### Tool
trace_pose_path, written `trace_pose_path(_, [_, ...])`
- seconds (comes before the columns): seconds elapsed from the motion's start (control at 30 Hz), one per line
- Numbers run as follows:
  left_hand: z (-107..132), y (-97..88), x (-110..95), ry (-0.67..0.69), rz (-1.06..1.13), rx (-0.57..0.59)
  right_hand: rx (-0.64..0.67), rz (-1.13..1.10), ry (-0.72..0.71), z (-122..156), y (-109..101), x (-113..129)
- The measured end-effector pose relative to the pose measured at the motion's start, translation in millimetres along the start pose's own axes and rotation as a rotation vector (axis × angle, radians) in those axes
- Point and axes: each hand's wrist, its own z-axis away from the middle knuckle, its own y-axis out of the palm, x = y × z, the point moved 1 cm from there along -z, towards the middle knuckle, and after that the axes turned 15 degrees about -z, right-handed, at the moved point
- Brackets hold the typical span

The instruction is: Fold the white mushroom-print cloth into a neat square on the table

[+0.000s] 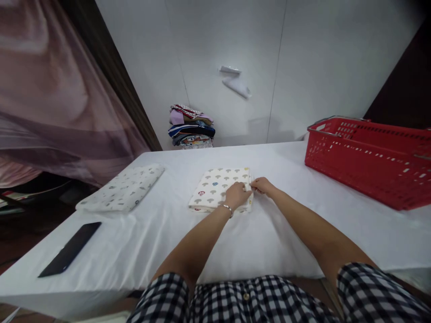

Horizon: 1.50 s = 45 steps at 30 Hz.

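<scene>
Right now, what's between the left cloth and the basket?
The mushroom cloth, with the left hand on top and the right hand at its right edge; the head view shows it.

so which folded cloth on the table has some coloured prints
The middle cloth, under the left hand: among its grey shapes are red, blue and yellow ones. The other cloth, farther left, shows only greyish prints.

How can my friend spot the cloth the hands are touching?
Find the white table. Near its middle lies a patterned cloth, left hand on top, right hand at its edge. Unlike the farther-left cloth, it shows red and blue prints.
</scene>
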Motion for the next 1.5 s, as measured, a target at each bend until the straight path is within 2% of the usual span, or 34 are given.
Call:
trace_pose_path(0.17, [-18, 3.5, -11, -0.03, -0.095, 0.092, 0.006, 0.006, 0.006, -3, 1, 0])
trace_pose_path(0.4, [-21, -5.3, -1, -0.032, -0.027, 0.182, 0.015, -0.01, -0.001, -8, 4, -8])
trace_pose_path(0.73, [-22, -4.5, -16, -0.054, -0.115, 0.117, 0.017, -0.015, -0.022, -8, 3, -9])
trace_pose_path(1.5, [-10, 14.4, -10, 0.05, -0.045, 0.018, -0.004, 0.023, 0.029, -16, -6, -3])
